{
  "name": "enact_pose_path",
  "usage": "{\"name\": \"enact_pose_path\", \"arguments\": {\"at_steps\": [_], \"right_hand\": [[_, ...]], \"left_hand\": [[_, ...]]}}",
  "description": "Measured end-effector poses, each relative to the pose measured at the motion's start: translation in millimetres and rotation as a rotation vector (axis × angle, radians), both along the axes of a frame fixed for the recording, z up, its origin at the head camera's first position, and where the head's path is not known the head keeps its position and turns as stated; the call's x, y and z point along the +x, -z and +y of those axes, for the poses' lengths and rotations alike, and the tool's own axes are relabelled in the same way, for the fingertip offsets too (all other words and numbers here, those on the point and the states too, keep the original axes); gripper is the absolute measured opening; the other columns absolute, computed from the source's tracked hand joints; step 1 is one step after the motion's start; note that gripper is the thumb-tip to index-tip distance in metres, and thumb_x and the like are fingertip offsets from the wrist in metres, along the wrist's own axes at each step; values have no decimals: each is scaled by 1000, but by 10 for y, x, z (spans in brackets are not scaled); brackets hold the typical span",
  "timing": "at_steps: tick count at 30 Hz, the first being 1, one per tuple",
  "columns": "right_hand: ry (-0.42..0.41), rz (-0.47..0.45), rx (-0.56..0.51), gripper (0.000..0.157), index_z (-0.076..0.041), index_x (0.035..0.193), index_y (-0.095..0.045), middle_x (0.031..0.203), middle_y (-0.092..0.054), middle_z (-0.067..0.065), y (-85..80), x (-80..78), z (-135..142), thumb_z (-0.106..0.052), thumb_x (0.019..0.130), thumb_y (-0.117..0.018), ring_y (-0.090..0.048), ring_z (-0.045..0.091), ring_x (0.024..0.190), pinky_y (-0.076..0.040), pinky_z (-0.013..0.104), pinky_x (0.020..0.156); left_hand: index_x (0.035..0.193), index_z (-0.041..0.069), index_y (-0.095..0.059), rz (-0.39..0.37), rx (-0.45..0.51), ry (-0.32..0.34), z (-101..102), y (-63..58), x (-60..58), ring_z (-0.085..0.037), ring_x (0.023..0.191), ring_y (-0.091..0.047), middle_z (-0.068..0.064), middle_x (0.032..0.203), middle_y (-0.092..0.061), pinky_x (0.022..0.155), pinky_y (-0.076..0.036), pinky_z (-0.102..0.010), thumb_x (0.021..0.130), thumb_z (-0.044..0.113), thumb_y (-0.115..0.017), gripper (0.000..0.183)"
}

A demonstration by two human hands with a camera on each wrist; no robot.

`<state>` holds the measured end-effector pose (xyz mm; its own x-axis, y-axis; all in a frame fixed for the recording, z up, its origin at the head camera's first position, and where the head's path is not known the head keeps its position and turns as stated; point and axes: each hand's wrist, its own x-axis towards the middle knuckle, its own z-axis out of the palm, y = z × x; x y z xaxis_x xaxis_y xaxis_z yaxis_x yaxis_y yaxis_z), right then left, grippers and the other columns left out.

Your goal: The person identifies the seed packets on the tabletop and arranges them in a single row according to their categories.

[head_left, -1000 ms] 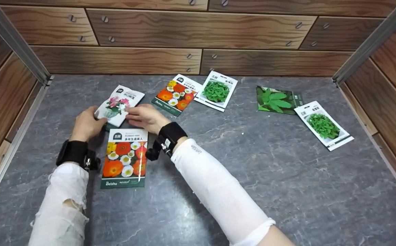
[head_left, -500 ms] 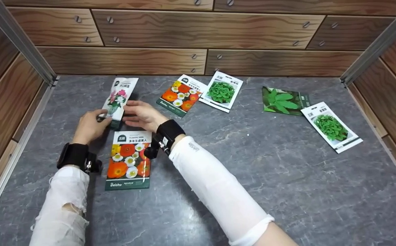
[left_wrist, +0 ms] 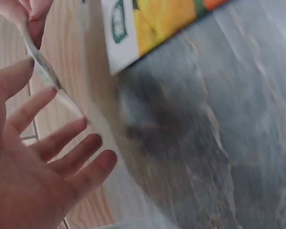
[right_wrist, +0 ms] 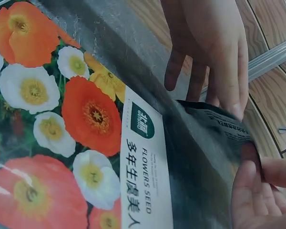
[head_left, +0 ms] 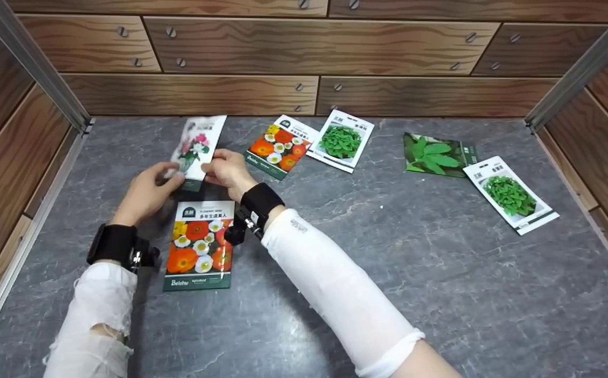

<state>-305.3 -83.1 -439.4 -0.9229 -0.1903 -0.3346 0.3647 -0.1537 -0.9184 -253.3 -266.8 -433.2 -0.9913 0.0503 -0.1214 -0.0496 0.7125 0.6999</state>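
A white seed packet with pink and white flowers (head_left: pixel 198 149) stands tilted off the grey table in the head view. My right hand (head_left: pixel 231 172) pinches its right edge between thumb and fingers. At its lower left edge is my left hand (head_left: pixel 149 193), fingers spread and fairly straight in the left wrist view, touching or almost touching the packet. The right wrist view shows the packet's dark printed back (right_wrist: pixel 221 121) between both hands. Just nearer lies a poppy seed packet (head_left: pixel 199 247), flat and face up.
Behind and to the right lie another poppy packet (head_left: pixel 280 147) and a green-herb packet (head_left: pixel 340 140), their edges meeting. Farther right, a dark leaf packet (head_left: pixel 432 155) adjoins a second herb packet (head_left: pixel 511 194). Wood-patterned walls (head_left: pixel 241 94) border the grey table (head_left: pixel 387 273).
The pink-flower packet has been raised from lying nearly flat to a steeper tilt and has shifted right with my right hand. My left hand followed slightly. The other packets stay put.
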Motion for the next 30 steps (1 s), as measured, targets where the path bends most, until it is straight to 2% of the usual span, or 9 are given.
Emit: {"name": "enact_pose_path", "arguments": {"at_steps": [1, 4, 6, 9, 12, 15, 19, 25, 30], "right_hand": [[-11, 5, 3, 29, 4, 124, -67, 90, -67, 5, -68, 42, 31, 7, 95, -64, -63, 12, 74, -63, 26, 80], [-57, 47, 15, 28, 4, 122, -67, 86, -65, 0, -108, 57, 107, 7, 95, -64, -61, 10, 73, -58, 22, 74], [-98, 76, 30, 28, 3, 123, -66, 85, -65, -2, -142, 73, 186, 8, 95, -63, -62, 9, 74, -57, 19, 71], [-158, 156, 112, 33, 3, 128, -64, 87, -65, -3, -192, 115, 362, 7, 96, -63, -61, 7, 74, -56, 17, 68], [-194, 270, 242, 37, 3, 131, -64, 93, -68, 3, -247, 193, 562, 6, 94, -64, -59, 7, 74, -55, 17, 65], [-211, 406, 361, 39, 4, 132, -66, 102, -74, 13, -296, 289, 754, 5, 93, -66, -61, 8, 78, -56, 18, 69], [-216, 537, 422, 40, 6, 132, -65, 110, -75, 23, -340, 447, 1001, 4, 93, -66, -69, 13, 86, -62, 21, 80], [-208, 647, 475, 49, 7, 141, -59, 99, -73, 23, -353, 754, 1320, 5, 93, -64, -68, 11, 77, -63, 23, 74], [-183, 688, 588, 67, 5, 155, -44, 99, -71, 19, -380, 1010, 1537, 3, 93, -68, -67, 14, 75, -60, 22, 70]], "left_hand": [[160, 2, -38, 28, 37, -36, 13, -14, 16, -50, 149, -44, -32, 162, -42, 125, -36, -64, 109, 39, -53, 65], [162, -1, -33, 110, 135, -156, 59, -76, 77, -48, 147, -47, -31, 161, -43, 124, -39, -59, 110, 33, -52, 65], [162, 0, -34, 137, 197, -233, 106, -125, 132, -45, 144, -52, -30, 159, -48, 119, -46, -51, 110, 30, -51, 63], [161, 3, -39, 139, 256, -304, 209, -191, 229, -34, 129, -63, -27, 152, -55, 102, -55, -29, 110, 27, -50, 57], [156, 4, -49, 151, 339, -337, 356, -244, 342, -12, 104, -67, -21, 140, -61, 81, -52, -13, 108, 20, -54, 50], [149, 2, -56, 182, 448, -335, 525, -290, 463, 1, 84, -61, -13, 128, -62, 72, -53, -11, 105, 14, -59, 45], [142, 1, -60, 225, 519, -306, 728, -335, 634, 1, 76, -63, -11, 123, -65, 68, -53, -14, 102, 7, -63, 41], [134, -2, -65, 269, 525, -267, 993, -305, 855, 3, 69, -65, -25, 123, -69, 57, -50, -15, 99, 2, -66, 35], [129, -4, -69, 306, 478, -242, 1196, -265, 1018, 7, 67, -62, -26, 112, -71, 60, -48, -12, 97, 0, -68, 32]]}}
